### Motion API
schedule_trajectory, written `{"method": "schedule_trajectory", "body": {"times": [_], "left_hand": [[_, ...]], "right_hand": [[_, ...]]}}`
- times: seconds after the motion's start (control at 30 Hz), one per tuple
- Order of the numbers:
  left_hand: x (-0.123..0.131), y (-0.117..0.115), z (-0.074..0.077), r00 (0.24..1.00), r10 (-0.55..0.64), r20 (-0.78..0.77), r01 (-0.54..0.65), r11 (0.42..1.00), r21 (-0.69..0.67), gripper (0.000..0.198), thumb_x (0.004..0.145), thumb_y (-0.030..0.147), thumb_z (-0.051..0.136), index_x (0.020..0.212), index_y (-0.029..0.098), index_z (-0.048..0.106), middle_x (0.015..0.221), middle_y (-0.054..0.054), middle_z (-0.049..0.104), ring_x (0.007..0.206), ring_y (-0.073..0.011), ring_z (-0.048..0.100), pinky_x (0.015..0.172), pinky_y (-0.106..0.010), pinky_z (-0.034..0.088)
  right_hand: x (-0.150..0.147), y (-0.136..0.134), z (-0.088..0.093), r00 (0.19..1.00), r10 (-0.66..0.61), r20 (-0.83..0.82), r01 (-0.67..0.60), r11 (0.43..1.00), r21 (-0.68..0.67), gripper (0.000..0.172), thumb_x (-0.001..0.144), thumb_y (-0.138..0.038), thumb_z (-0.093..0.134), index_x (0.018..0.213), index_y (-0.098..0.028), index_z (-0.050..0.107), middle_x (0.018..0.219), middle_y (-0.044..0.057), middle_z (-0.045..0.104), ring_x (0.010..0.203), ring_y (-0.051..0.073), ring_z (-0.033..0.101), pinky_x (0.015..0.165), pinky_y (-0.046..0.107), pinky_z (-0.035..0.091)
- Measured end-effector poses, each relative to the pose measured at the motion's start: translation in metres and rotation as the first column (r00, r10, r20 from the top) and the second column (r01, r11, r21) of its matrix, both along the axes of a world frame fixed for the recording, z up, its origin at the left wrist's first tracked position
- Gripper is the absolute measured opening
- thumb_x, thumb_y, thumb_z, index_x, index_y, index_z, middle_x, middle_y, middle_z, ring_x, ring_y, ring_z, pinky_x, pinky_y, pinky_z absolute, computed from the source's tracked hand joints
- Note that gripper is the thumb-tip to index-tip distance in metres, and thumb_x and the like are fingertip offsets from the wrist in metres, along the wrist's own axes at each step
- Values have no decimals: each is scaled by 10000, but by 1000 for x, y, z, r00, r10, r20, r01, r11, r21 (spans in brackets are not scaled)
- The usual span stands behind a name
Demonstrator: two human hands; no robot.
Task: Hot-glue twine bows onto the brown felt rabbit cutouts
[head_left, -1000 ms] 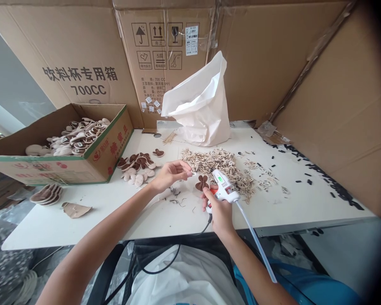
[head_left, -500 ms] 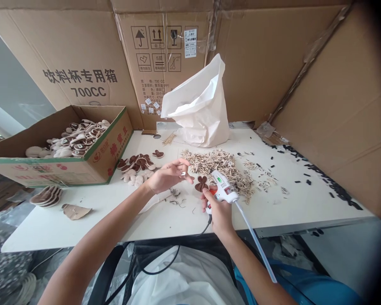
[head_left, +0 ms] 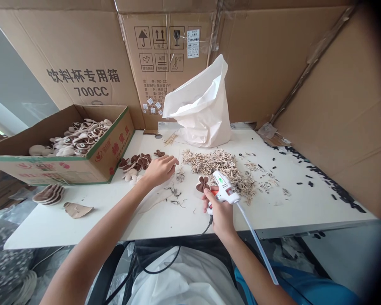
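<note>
My right hand (head_left: 220, 212) is wrapped round a white hot glue gun (head_left: 225, 187), a clear glue stick (head_left: 257, 239) jutting from its back end. Its thumb also pins a brown, pale-edged plush piece (head_left: 202, 184) with rounded lobes beside the nozzle. My left hand (head_left: 161, 170) is palm down over the table, fingers bent and close together; whatever they hold is hidden. Just left of it lies a pile of similar brown and cream plush pieces (head_left: 136, 163). Right of it spreads a heap of small beige strips or loops (head_left: 216, 163).
A cardboard box (head_left: 109, 144) of plush pieces stands at the left. A white bag (head_left: 206, 127) sits at the back. Stacked plush pieces (head_left: 49, 194) and a brown scrap (head_left: 77, 210) lie front left. Black bits (head_left: 311, 184) litter the right. Cardboard walls (head_left: 257, 76) enclose the table.
My left hand has moved left and turned palm down toward the plush pile; the small white bit seen at its fingers is no longer visible. My right hand stays nearly still.
</note>
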State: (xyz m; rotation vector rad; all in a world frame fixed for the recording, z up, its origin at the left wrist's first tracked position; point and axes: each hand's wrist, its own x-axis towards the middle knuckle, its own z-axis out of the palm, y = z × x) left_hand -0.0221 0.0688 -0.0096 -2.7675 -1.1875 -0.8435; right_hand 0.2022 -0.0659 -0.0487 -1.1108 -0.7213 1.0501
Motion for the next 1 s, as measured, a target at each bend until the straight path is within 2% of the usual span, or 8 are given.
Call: {"method": "schedule_trajectory", "body": {"times": [0.17,0.37,0.53,0.7,0.77,0.87,1.0], "left_hand": [[-12,12,-5,977,188,-100,-172,973,151,239,998,129,455,971,197,682,963,-112,740,933,-287,594,780,-417,430],[-17,13,-10,942,300,-150,-275,947,169,156,985,239,547,1006,198,696,1089,-147,722,1115,-363,556,921,-530,394],[-1,5,-14,968,226,-110,-213,969,123,235,1009,298,542,1193,250,679,1272,-121,659,1228,-356,506,987,-557,353],[12,-2,-19,975,187,-116,-181,982,63,297,1051,389,485,1195,242,700,1106,-128,645,1102,-329,517,979,-531,361],[14,-1,-21,980,166,-112,-162,986,37,325,1068,364,441,1239,262,698,1084,-124,635,1064,-316,514,965,-512,365],[12,1,-25,987,73,-146,-74,997,0,398,1084,264,358,1322,303,674,1124,-116,624,1031,-291,506,956,-485,364],[10,3,-27,992,42,-119,-45,999,-30,395,1074,214,359,1240,263,713,1152,-119,627,1048,-283,510,963,-479,364]], "right_hand": [[0,0,1,1000,8,8,-8,1000,-11,328,792,-407,864,921,-196,648,672,-4,702,408,96,534,399,220,423],[0,-1,0,1000,2,3,-2,1000,-10,317,790,-407,862,908,-204,648,670,-10,703,407,95,537,407,223,426],[-1,0,1,1000,-3,7,3,1000,-5,343,773,-420,870,908,-200,644,662,-5,700,403,96,533,396,220,419],[-1,1,0,1000,-3,0,3,1000,-12,376,759,-438,878,922,-205,633,667,-6,700,406,100,534,390,221,422],[-1,0,0,1000,1,-1,-2,1000,-14,366,767,-430,873,925,-206,631,668,-7,700,407,99,534,388,218,419],[0,0,0,1000,5,2,-5,1000,-15,350,777,-422,865,922,-205,631,672,-7,701,407,97,532,391,218,422],[0,0,0,1000,5,8,-5,1000,-16,349,778,-421,863,925,-201,635,675,-4,702,408,98,532,395,223,426]]}}
